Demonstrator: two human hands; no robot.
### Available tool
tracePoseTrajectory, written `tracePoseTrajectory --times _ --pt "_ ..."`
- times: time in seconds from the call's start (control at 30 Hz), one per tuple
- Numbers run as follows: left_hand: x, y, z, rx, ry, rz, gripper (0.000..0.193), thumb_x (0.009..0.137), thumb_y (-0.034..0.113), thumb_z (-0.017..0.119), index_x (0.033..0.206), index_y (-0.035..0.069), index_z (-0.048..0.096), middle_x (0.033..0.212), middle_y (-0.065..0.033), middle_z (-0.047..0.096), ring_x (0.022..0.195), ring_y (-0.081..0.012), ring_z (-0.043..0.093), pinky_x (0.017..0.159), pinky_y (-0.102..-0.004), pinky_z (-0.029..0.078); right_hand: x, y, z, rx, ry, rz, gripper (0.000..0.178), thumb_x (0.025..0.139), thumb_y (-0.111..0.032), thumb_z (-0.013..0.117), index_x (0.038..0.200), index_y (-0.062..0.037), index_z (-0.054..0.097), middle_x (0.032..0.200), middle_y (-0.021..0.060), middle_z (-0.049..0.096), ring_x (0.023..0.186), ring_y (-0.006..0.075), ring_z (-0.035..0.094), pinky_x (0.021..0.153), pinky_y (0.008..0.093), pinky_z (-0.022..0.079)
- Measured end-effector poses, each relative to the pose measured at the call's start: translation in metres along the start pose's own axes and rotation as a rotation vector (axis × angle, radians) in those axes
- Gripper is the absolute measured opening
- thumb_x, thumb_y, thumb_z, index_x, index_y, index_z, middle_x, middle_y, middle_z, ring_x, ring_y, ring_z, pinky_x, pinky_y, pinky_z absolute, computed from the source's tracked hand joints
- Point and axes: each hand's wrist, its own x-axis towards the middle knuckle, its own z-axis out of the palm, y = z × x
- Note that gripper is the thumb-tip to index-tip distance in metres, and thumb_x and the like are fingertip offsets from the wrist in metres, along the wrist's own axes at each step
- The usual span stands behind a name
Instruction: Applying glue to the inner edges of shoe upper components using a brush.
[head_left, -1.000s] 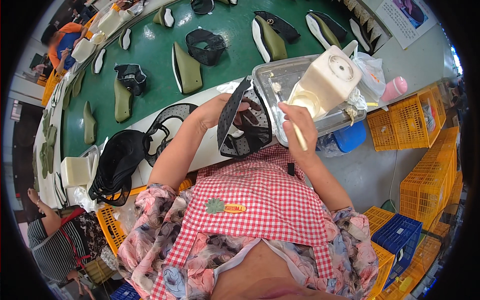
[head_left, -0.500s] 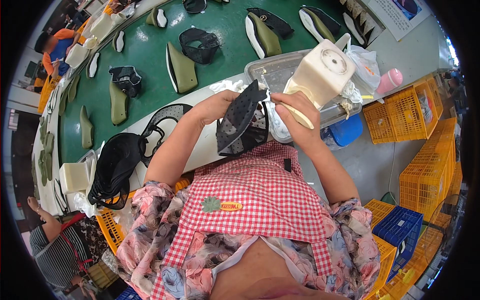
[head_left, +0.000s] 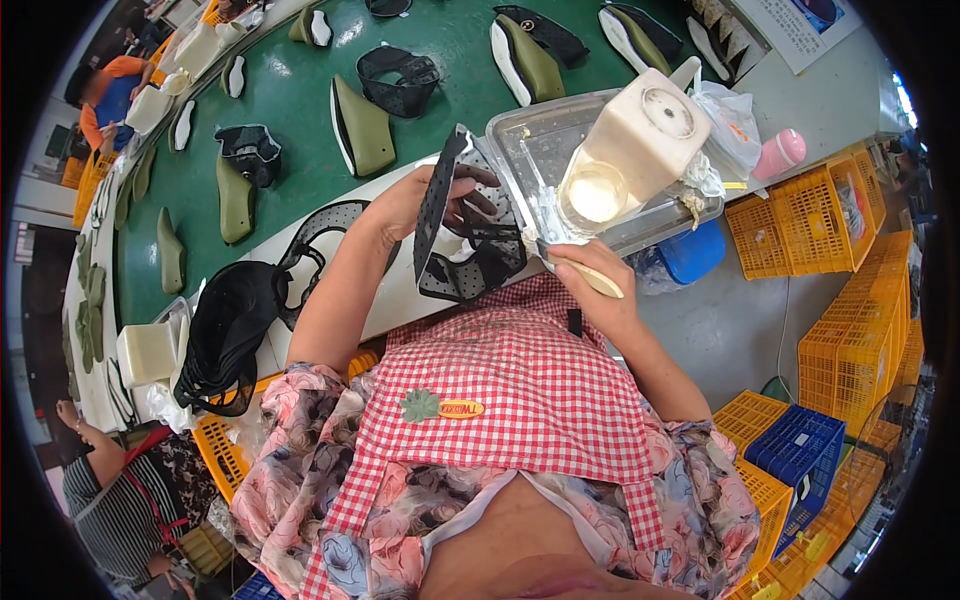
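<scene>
My left hand (head_left: 408,203) grips a black dotted mesh shoe upper (head_left: 436,215), its fingers partly inside the upper. The upper hangs over the near edge of the table, its opening spread. My right hand (head_left: 608,308) is closed round the pale handle of a brush (head_left: 600,282). The brush head is at the right edge of the upper; whether they touch I cannot tell. Just beyond my right hand, a cream-white plastic jug (head_left: 645,130) with pale liquid at its round mouth leans in a clear plastic tray (head_left: 512,120). More black uppers (head_left: 235,320) lie in a heap left of my left arm.
Olive shoe lasts (head_left: 362,135) with white soles and black uppers stand across the green table (head_left: 300,110). A pink bottle (head_left: 780,155) and a plastic bag (head_left: 728,125) sit right of the tray. Yellow crates (head_left: 800,225) stand at the right. Other people are at the left.
My left hand has turned the upper, so its inside now shows more. My right hand and the brush have moved a little nearer to me. The jug's mouth is no longer covered by my hand.
</scene>
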Motion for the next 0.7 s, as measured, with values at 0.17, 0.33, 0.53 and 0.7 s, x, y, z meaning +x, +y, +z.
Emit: tracePoseTrajectory --times 0.17,0.33,0.53,0.7 --pt "0.001 -0.006 -0.005 -0.087 0.015 0.024 0.034 0.102 0.023 0.058 0.128 0.001 0.062 0.102 -0.0187 0.073 0.088 -0.0257 0.074 0.072 -0.0375 0.061 0.009 -0.009 0.001 -0.018 0.071 -0.096 0.022 0.086 -0.007 0.073 0.107 -0.0017 0.073 0.085 0.0110 0.071 0.076 0.0234 0.062 0.072 0.0342 0.049" --pt "0.003 -0.009 -0.007 -0.101 0.017 0.047 0.038 0.101 0.026 0.060 0.130 0.001 0.060 0.104 -0.0199 0.072 0.087 -0.0272 0.074 0.071 -0.0381 0.061 0.016 -0.005 0.009 -0.084 0.023 -0.181 0.022 0.086 -0.004 0.071 0.108 0.0006 0.072 0.091 0.0121 0.071 0.077 0.0247 0.061 0.074 0.0339 0.048" --pt "0.003 -0.016 -0.018 -0.168 0.062 0.076 0.047 0.099 0.033 0.062 0.132 0.000 0.058 0.108 -0.0218 0.070 0.094 -0.0294 0.072 0.069 -0.0432 0.062 -0.003 0.018 0.017 -0.104 -0.008 -0.105 0.023 0.086 -0.005 0.072 0.108 0.0001 0.072 0.091 0.0121 0.072 0.080 0.0251 0.062 0.076 0.0341 0.049" --pt "0.005 -0.027 -0.022 -0.310 0.040 0.059 0.050 0.099 0.036 0.061 0.134 0.000 0.057 0.114 -0.0200 0.069 0.104 -0.0321 0.069 0.071 -0.0509 0.062 -0.005 0.015 0.015 -0.104 0.038 -0.148 0.022 0.083 -0.005 0.074 0.105 -0.0005 0.072 0.088 0.0129 0.071 0.075 0.0273 0.061 0.069 0.0363 0.048"
